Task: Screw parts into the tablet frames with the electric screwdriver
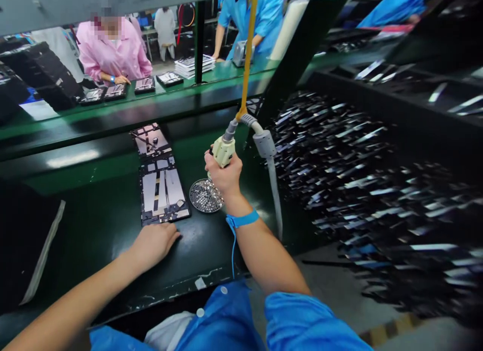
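My right hand [225, 175] is wrapped around a pale hanging electric screwdriver [224, 151]. Its lower end is mostly hidden behind my fingers, above a round metal dish [193, 202] with many small shiny pieces in it. Left of the dish lies an opened tablet-like device [171, 190], with its inner plates and a dark strip showing. At the device's near edge my left hand [156, 244] rests with curled fingers; whatever may be under them is hidden. A second opened device [152, 140] lies just behind the first.
A yellow strap [249, 54] and a grey cable [274, 190] hang by the screwdriver. On the right stands a large blurred mass of dark, shiny-edged parts [339, 180]. A black stack [26, 240] is at left. Across the green bench [94, 190], people work beside several devices [145, 84].
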`<state>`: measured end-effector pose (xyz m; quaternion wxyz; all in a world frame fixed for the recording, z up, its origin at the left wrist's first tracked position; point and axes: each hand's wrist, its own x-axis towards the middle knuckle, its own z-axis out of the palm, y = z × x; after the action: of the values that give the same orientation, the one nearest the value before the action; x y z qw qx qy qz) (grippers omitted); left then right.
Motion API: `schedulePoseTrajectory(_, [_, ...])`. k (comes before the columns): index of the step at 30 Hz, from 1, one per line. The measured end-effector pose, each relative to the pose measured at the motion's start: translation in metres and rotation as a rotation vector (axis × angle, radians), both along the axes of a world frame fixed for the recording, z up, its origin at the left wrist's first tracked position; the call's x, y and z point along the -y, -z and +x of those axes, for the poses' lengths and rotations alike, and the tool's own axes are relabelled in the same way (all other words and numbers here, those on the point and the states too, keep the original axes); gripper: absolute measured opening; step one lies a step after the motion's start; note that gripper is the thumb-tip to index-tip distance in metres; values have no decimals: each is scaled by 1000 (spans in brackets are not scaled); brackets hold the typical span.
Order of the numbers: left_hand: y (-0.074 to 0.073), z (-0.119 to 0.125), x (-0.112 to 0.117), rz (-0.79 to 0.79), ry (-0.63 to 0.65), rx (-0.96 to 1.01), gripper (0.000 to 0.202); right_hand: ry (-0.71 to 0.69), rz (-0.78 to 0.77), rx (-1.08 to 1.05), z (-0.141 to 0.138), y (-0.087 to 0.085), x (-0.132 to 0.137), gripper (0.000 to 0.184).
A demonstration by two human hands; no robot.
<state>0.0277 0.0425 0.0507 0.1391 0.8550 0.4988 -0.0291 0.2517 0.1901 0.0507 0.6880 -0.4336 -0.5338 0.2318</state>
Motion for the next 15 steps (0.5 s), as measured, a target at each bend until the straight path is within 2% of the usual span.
schedulePoseTrajectory(4, [-8, 61, -53, 96, 19, 173, 23, 26, 1, 50, 4, -4, 0, 24])
schedulePoseTrajectory(6, [-10, 76, -73, 133, -4, 219, 27, 20, 7, 80, 3, -7, 4, 20])
schedulePoseTrajectory(7, [-11, 76, -80, 150, -19, 247, 32, 18, 12, 90, 2, -8, 6, 18])
schedulePoseTrajectory(9, [-9, 60, -84, 179, -51, 296, 35, 1, 16, 96, -1, -10, 9, 16])
schedulePoseTrajectory(15, [3, -44, -52, 348, -235, 458, 25, -100, -16, 65, -14, 0, 12, 21])
